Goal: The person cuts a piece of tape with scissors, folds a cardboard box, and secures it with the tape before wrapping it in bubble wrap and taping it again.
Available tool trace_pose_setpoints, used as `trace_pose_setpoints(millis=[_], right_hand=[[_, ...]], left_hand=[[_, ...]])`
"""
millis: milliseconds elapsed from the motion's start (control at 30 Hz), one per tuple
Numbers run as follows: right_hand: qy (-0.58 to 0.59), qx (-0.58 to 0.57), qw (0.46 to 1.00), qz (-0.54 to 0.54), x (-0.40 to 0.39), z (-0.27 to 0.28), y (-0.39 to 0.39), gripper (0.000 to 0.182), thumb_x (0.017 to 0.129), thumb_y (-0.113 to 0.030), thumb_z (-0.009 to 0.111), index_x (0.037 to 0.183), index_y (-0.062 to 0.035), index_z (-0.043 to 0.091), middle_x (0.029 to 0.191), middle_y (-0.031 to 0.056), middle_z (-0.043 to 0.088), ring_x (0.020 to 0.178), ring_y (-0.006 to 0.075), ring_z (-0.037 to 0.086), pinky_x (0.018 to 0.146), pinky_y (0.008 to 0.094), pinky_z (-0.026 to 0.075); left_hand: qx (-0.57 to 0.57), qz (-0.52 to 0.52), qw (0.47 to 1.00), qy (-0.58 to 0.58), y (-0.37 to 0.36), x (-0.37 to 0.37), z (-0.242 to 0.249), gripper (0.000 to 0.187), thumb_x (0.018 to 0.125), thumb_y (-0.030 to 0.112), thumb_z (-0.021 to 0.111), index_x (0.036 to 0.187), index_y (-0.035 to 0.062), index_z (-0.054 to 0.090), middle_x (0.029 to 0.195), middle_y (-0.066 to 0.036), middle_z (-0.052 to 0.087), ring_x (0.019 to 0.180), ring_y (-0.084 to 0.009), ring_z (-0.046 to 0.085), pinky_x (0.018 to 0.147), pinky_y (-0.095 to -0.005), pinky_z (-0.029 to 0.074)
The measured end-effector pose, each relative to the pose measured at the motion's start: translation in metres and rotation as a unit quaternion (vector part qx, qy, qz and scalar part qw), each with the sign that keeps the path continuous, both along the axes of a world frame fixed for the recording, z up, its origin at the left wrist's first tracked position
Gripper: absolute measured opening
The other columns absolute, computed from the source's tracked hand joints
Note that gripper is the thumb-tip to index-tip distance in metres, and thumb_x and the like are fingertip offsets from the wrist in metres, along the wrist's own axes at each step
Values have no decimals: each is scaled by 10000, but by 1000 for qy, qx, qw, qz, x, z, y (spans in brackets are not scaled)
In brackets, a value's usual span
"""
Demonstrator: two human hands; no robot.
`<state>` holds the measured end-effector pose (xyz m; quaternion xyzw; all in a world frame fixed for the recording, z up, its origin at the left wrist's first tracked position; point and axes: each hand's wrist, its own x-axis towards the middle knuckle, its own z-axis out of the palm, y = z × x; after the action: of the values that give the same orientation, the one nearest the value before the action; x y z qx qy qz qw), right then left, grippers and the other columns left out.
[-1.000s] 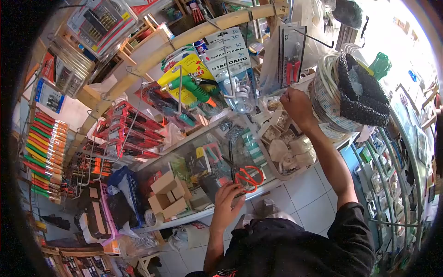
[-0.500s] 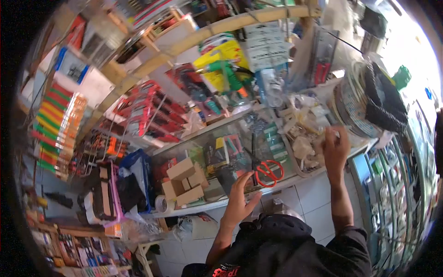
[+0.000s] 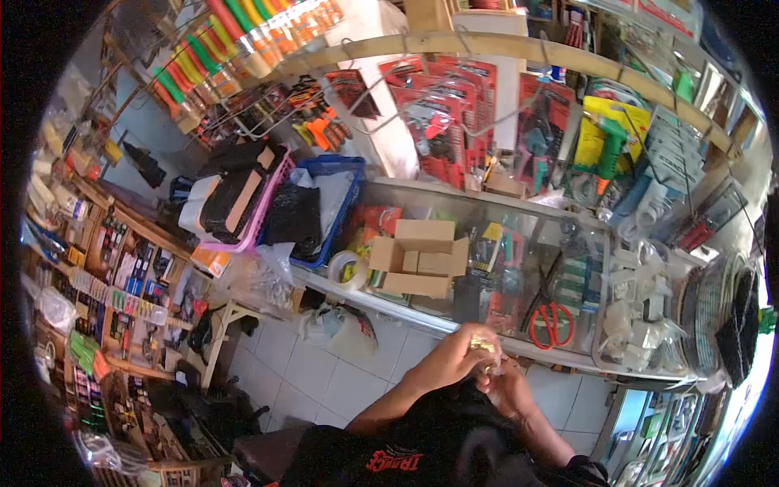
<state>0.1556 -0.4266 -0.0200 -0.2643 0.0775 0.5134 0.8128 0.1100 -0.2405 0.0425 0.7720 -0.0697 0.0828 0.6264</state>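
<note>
My left hand (image 3: 456,359) and my right hand (image 3: 510,388) are together close to my chest, in front of the counter's edge. Both close around a small shiny gold-coloured item (image 3: 480,345) in what looks like clear plastic; its details are too small to tell. On the glass counter (image 3: 519,219) just beyond lie scissors (image 3: 552,325) with red handles, their blades pointing away. An open cardboard box (image 3: 426,227) stands to the left of them, with a roll of tape (image 3: 347,269) beside it.
A blue basket (image 3: 353,174) and a pink basket (image 3: 280,174) hold dark goods at the left. White fittings in a tray (image 3: 604,325) lie at the right. Packaged tools hang from a wooden rail (image 3: 503,45). A stool (image 3: 219,333) stands lower left.
The view has swung left. My hands, earlier apart near the scissors and the tray of fittings, are now together at my chest with the small gold-coloured item between them.
</note>
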Motion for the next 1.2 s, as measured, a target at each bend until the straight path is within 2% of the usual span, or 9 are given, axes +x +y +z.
trace_pose_setpoints(millis=[167,367,500,600,733,833,933,1033,1200], right_hand=[[-113,101,972,180,10,3,25,247,1065,-251,558,1133,-16,592,1007,147,696,904,240,680,781,356,525],[-259,-13,936,238,6,-2,84,231,1064,-201,591,1141,14,624,964,95,713,895,161,671,815,322,522],[-349,-122,903,219,19,35,123,158,1024,-140,663,1103,-5,687,951,51,721,886,123,657,820,311,531],[-433,-186,867,162,47,55,137,152,989,-113,708,1102,-13,706,985,44,740,899,111,662,794,307,546],[-686,-358,632,43,93,85,154,161,869,-8,745,1029,-25,732,923,112,742,807,202,722,694,345,563],[-775,-363,514,-61,112,98,177,90,829,-43,771,917,-40,756,833,141,731,711,261,697,654,373,522],[-852,-359,382,-3,133,72,188,100,775,-61,741,870,-76,768,857,149,728,745,340,673,723,429,511],[-864,-403,298,40,130,58,204,126,757,-98,724,872,-105,775,823,114,726,850,315,678,816,452,485],[-819,-466,297,153,121,48,224,171,816,-168,754,979,-122,774,940,81,727,1043,278,633,914,467,428]], left_hand=[[-184,-3,983,2,50,-35,-21,193,1067,154,570,1169,54,441,1062,-165,680,1019,-233,666,921,-398,519],[-6,80,996,44,121,-58,-6,215,944,110,743,1081,33,597,1054,-102,697,1001,-187,671,919,-357,515],[-13,95,995,41,172,-60,2,380,911,170,786,1241,39,650,1111,-110,703,1042,-221,687,913,-359,532],[101,145,984,-6,197,-47,15,445,892,157,794,1294,47,637,1200,-118,674,1168,-283,638,987,-397,496],[278,181,940,-76,218,-26,10,483,893,215,779,1328,78,622,1289,-127,623,1263,-350,560,1041,-465,432],[390,156,905,-70,221,-11,-8,508,884,268,775,1333,92,615,1393,-152,551,1367,-382,462,1083,-524,380],[436,112,892,-38,225,3,-22,546,875,292,782,1354,98,605,1472,-190,487,1419,-419,405,1111,-557,359],[424,91,899,-65,228,8,-29,553,874,340,779,1327,71,611,1499,-227,428,1438,-425,365,1105,-578,347],[414,67,907,-30,235,-1,-29,720,814,439,825,1397,101,572,1574,-298,295,1492,-487,256,1153,-643,263]])
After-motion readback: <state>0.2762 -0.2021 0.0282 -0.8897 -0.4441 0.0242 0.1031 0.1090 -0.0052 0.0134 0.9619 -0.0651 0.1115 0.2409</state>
